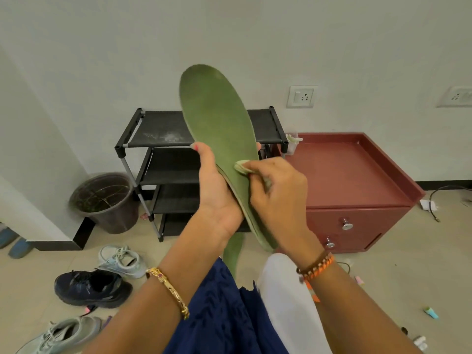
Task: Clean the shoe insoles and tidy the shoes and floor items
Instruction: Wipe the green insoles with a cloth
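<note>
Two hands up at the centre, and the wiping is on! Left hand (217, 190) grips the green insole (217, 116) from behind, thumb curled round its near edge, holding it upright with the toe pointing to twelve o'clock. Right hand (275, 192) pinches a small pale wipe (241, 166) and presses it flat against the insole's face, about the middle of its length.

To do this well, I'd say keep that left grip firm so the insole doesn't flex away, and drag the wipe in long strokes from heel to toe, covering the edges too. Fold to a fresh side once it soils.

A second green insole (232, 254) lies across the lap below, at six o'clock from the first, presumably waiting its turn.

Down at eight o'clock, three shoes sit scattered on the floor: a dark sneaker (93, 288) between two pale ones (122, 260). Behind the hands stands the black shoe rack (163, 149), its visible shelves bare, with a red cabinet (357, 185) at three o'clock. Small bits of clutter dot the floor at four o'clock, so plenty of tidying remains.
</note>
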